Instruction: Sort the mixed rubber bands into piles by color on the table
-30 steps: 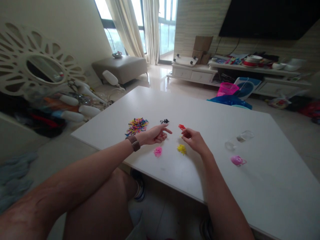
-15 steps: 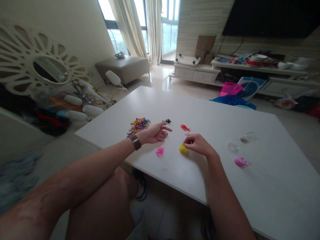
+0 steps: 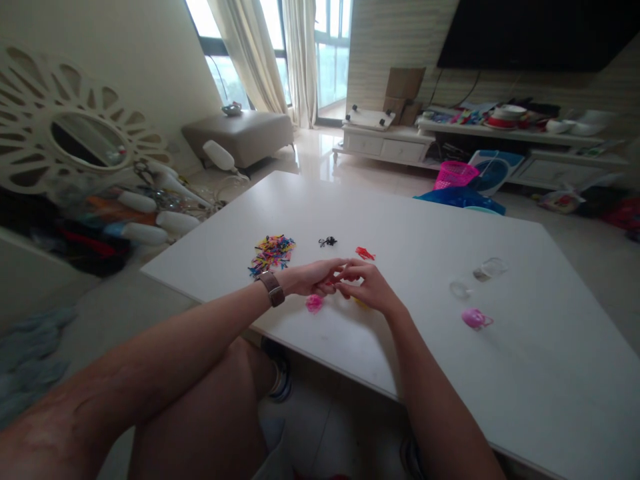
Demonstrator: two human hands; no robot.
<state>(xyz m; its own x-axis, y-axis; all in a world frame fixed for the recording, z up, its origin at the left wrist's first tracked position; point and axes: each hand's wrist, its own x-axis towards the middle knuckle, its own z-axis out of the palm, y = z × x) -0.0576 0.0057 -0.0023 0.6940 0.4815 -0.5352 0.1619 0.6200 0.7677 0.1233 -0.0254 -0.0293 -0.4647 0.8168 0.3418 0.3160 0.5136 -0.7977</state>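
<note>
Over the middle of the white table (image 3: 430,247), my left hand (image 3: 317,277) has its lower fingers curled, with a trace of pink small rubber bands at them. My right hand (image 3: 369,283) meets its fingertips, thumb and fingers in a pinch; what lies between them is too small to make out. Just below are a pink pile of bands (image 3: 315,304) and a yellow pile (image 3: 361,303), the yellow mostly hidden by my right hand. A mixed-colour heap (image 3: 273,253) lies beyond my left wrist. Black bands (image 3: 328,241) and red bands (image 3: 365,253) lie farther back.
On the table's right side lie a clear jar (image 3: 491,268), a clear round lid-like piece (image 3: 460,289) and a pink pouch-like item (image 3: 476,319). Past the far edge stand a pink basket (image 3: 455,175) and a blue plastic bag (image 3: 460,197). White lamp parts (image 3: 145,233) crowd the left floor.
My right hand has moved left from above the yellow pile to my left hand's fingertips. The left hand's outstretched fingers have drawn in to meet it. The view has shifted slightly.
</note>
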